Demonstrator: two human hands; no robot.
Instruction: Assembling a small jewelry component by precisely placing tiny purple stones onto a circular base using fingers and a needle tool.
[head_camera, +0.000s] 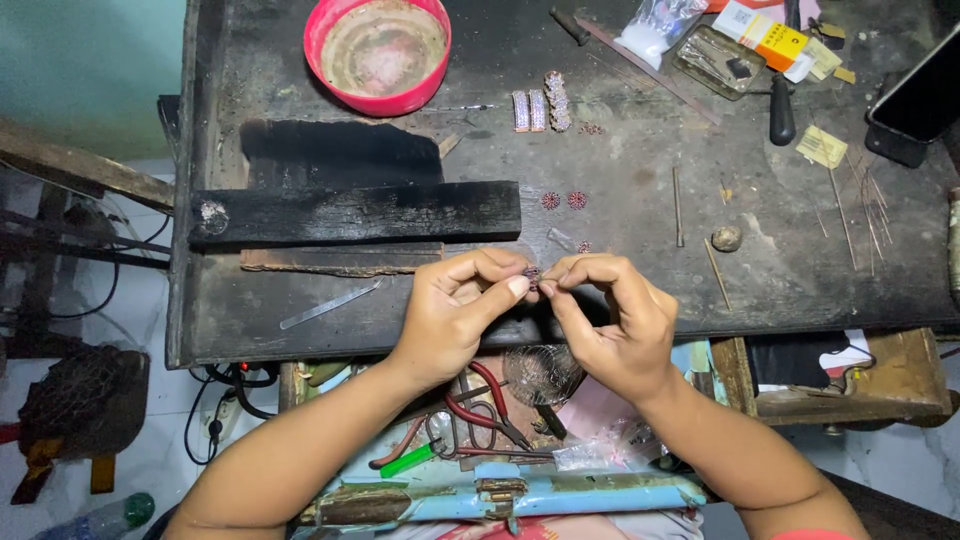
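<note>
My left hand (455, 310) and my right hand (610, 320) meet at the near edge of a dark workbench (620, 170). Between their fingertips they pinch one small round jewelled piece (532, 277) with dark red stones. Two more round red pieces (563, 200) lie on the bench just beyond my hands. Farther back lie three sparkling jewelled strips (540, 108). Most of the held piece is hidden by my fingers.
A pink bowl (378, 50) stands at the back left. A charred black block (355, 212) and a metal file (328, 305) lie to the left. Thin wires (860, 205), a small tin (718, 60) and a phone (915, 95) sit right. Red-handled pliers (480, 405) rest in the drawer below.
</note>
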